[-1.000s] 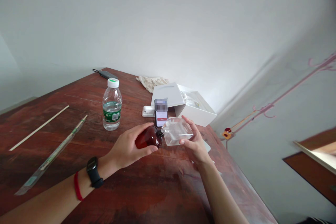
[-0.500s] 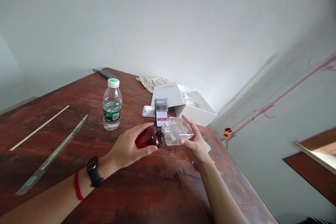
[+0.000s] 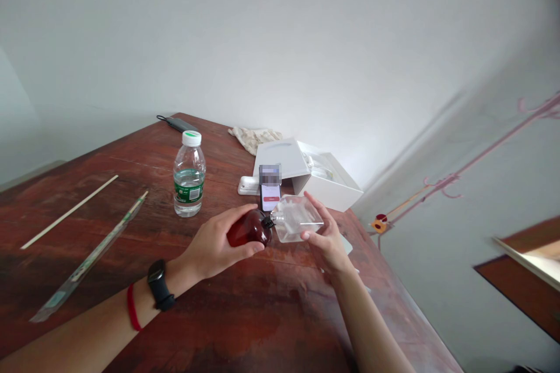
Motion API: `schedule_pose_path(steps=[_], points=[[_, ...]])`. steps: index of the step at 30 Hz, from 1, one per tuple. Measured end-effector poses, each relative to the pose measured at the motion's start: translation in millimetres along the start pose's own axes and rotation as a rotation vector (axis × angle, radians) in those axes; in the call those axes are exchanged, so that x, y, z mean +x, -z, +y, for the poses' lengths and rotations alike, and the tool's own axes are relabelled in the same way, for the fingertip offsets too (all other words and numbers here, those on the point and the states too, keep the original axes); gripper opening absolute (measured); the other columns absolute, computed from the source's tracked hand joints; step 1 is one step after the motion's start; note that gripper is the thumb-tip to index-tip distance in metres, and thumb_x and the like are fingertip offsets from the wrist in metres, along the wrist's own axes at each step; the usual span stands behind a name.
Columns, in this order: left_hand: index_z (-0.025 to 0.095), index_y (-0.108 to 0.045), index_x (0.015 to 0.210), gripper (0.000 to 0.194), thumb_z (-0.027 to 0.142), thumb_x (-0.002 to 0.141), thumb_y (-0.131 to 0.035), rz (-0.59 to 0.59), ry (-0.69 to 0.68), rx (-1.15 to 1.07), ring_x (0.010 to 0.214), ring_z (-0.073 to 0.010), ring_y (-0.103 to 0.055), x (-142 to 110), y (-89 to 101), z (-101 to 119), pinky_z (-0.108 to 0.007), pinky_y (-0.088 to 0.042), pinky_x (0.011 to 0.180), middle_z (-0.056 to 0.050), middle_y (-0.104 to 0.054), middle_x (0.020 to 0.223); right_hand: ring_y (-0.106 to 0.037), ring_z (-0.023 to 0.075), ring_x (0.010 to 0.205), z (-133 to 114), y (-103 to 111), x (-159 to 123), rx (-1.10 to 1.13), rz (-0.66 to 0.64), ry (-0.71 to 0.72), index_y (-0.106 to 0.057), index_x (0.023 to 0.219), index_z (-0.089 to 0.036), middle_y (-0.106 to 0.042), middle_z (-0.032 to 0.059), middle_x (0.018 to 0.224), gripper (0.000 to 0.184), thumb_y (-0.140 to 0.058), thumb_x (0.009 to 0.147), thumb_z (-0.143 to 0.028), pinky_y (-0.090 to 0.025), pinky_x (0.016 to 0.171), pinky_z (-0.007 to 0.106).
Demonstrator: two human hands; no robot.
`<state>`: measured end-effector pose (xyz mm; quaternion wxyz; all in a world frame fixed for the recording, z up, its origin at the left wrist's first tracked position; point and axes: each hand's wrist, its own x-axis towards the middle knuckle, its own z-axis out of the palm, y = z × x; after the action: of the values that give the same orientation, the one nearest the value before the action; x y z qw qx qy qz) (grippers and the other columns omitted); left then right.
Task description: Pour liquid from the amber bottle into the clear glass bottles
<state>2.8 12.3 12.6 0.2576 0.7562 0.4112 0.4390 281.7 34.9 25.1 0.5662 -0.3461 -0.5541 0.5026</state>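
left hand [image 3: 213, 243] grasps a dark red round glass bottle [image 3: 248, 229]; right hand's [image 3: 327, 240] fingers grasp a clear square glass bottle [image 3: 297, 219]; necks meet at frame centre; a slip could chip the glass.

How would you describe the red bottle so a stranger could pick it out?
Find the wooden table and its white box. Just in front, the left hand, with a black watch, cups a round dark red bottle, its black neck against a clear square bottle.
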Motion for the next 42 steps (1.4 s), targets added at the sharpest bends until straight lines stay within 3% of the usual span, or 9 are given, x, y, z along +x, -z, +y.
schedule_pose_path(steps=[6, 12, 18, 24, 42], points=[[0.023, -0.062, 0.147, 0.073, 0.063, 0.088, -0.076, 0.005, -0.003, -0.002, 0.127, -0.0349, -0.071, 0.1, -0.1, -2.3, -0.048, -0.056, 0.11, -0.012, -0.074, 0.142, -0.071, 0.0363, 0.128, -1.3, -0.6, 0.9, -0.021, 0.029, 0.009, -0.071, 0.139, -0.032, -0.078, 0.0064, 0.136, 0.086, -0.104, 0.059, -0.034, -0.058, 0.109, 0.049], [0.024, -0.062, 0.147, 0.072, 0.062, 0.088, -0.076, 0.007, -0.007, -0.005, 0.127, -0.0344, -0.071, 0.4, 0.6, -1.6, -0.048, -0.056, 0.11, -0.011, -0.074, 0.141, -0.07, 0.0329, 0.129, -1.2, -1.7, -0.6, -0.028, 0.012, 0.013, -0.067, 0.142, -0.034, -0.076, 0.0056, 0.139, 0.088, -0.103, 0.062, -0.033, -0.058, 0.108, 0.044], [0.024, -0.061, 0.147, 0.072, 0.062, 0.088, -0.077, 0.007, -0.004, -0.006, 0.128, -0.0343, -0.071, 0.1, 0.3, -1.9, -0.048, -0.055, 0.111, -0.011, -0.073, 0.143, -0.076, 0.0315, 0.115, -3.0, -4.1, -1.3, 0.012, 0.019, 0.012, -0.062, 0.134, -0.036, -0.078, 0.0053, 0.133, 0.085, -0.103, 0.06, -0.028, -0.065, 0.091, 0.042], [0.023, -0.061, 0.147, 0.073, 0.061, 0.088, -0.077, 0.002, 0.013, -0.005, 0.128, -0.0351, -0.071, -0.2, -0.5, -2.5, -0.049, -0.055, 0.111, -0.012, -0.073, 0.143, -0.076, 0.0297, 0.11, -3.0, -4.2, -0.6, -0.015, 0.047, 0.027, -0.063, 0.124, -0.033, -0.078, 0.0058, 0.127, 0.078, -0.104, 0.058, -0.029, -0.065, 0.085, 0.037], [0.023, -0.061, 0.148, 0.073, 0.063, 0.088, -0.076, 0.002, 0.007, -0.006, 0.128, -0.0345, -0.071, 0.4, -0.8, -3.2, -0.048, -0.055, 0.111, -0.012, -0.073, 0.142, -0.076, 0.0278, 0.104, -1.2, -4.0, -0.9, -0.019, 0.066, 0.031, -0.064, 0.123, -0.03, -0.077, 0.0063, 0.123, 0.076, -0.103, 0.058, -0.03, -0.065, 0.085, 0.038]])
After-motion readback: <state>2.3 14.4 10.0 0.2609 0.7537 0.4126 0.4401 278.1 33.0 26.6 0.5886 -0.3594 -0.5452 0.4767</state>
